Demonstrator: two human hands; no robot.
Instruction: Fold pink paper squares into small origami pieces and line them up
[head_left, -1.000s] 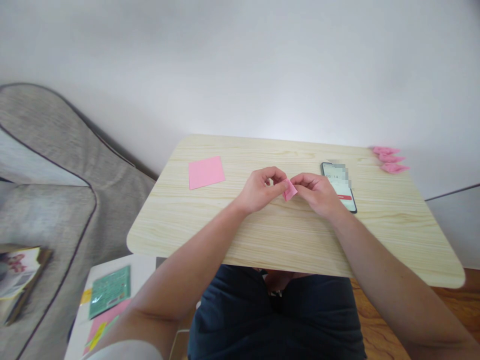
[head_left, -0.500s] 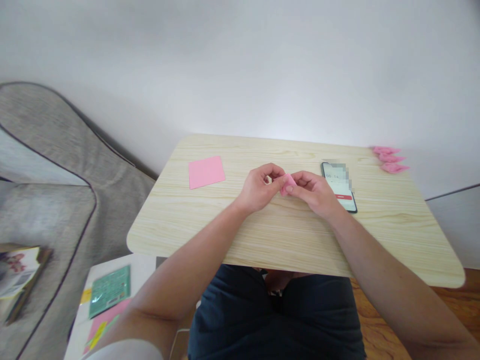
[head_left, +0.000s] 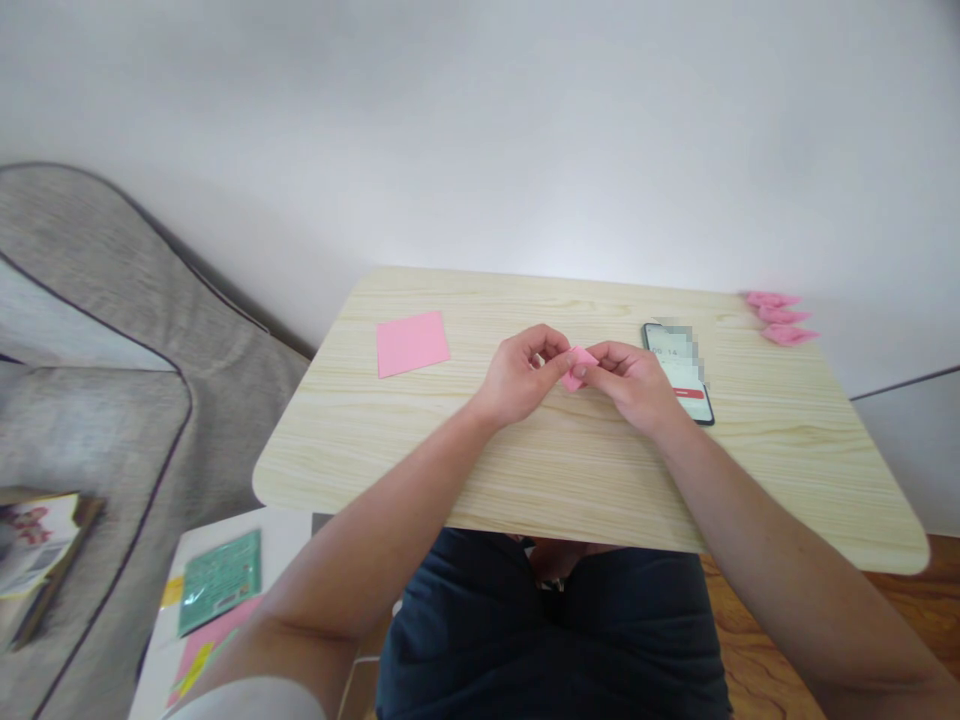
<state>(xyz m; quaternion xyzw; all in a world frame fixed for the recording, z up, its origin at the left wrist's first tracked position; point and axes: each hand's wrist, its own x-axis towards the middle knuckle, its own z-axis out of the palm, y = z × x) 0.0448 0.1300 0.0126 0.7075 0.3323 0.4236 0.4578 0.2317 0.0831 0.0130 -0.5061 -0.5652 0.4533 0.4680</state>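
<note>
Between my hands is a small folded piece of pink paper [head_left: 578,370], just above the middle of the table. My left hand [head_left: 526,374] pinches its left side between thumb and fingers. From the right, my right hand [head_left: 628,382] grips the same paper, with the thumb across its near face. Fingers cover much of the paper, so its exact folds cannot be made out. A flat square of pink paper [head_left: 412,344] lies on the table to the left of my hands.
A phone [head_left: 694,405] showing a timer lies beside my right hand on the wooden table [head_left: 585,490]. Three folded pink paper pieces [head_left: 787,335] stand at the far right edge. Lower left, a green packet [head_left: 220,580] rests on a white surface near a grey sofa [head_left: 217,350].
The folded paper has turned slightly between my fingers, and my right thumb has shifted a little along it. Both hands stay in nearly the same place.
</note>
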